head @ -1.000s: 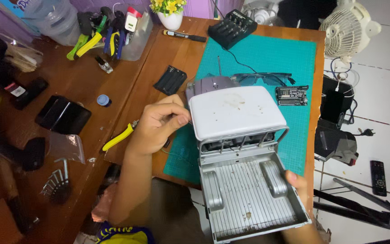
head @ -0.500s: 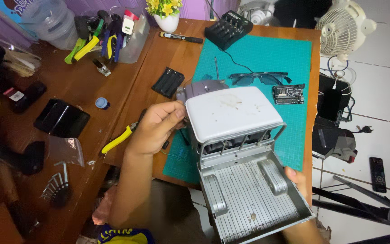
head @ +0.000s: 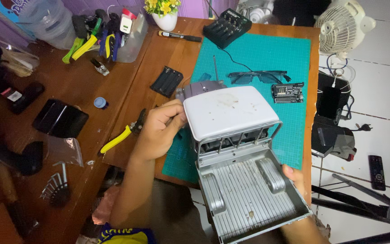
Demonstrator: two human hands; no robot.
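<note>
Left hand (head: 161, 129) curled on the grey model pickup truck (head: 244, 167), fingers closed against the left edge of its white cab roof (head: 231, 110), thumb on top; right hand (head: 296, 178) mostly hidden behind the truck bed's right wall at 4 o'clock, apparently gripping it, though finger spread cannot be told; truck held over the near edge of the teal cutting mat (head: 267, 58), long axis running 11 to 5 o'clock, cab and hood toward 11, ribbed open bed toward the wearer; yellow-handled pliers (head: 120, 135) lie at 9 o'clock of the left hand; glasses (head: 256, 77) and circuit board (head: 287, 92) at 1 o'clock on the mat.
</note>
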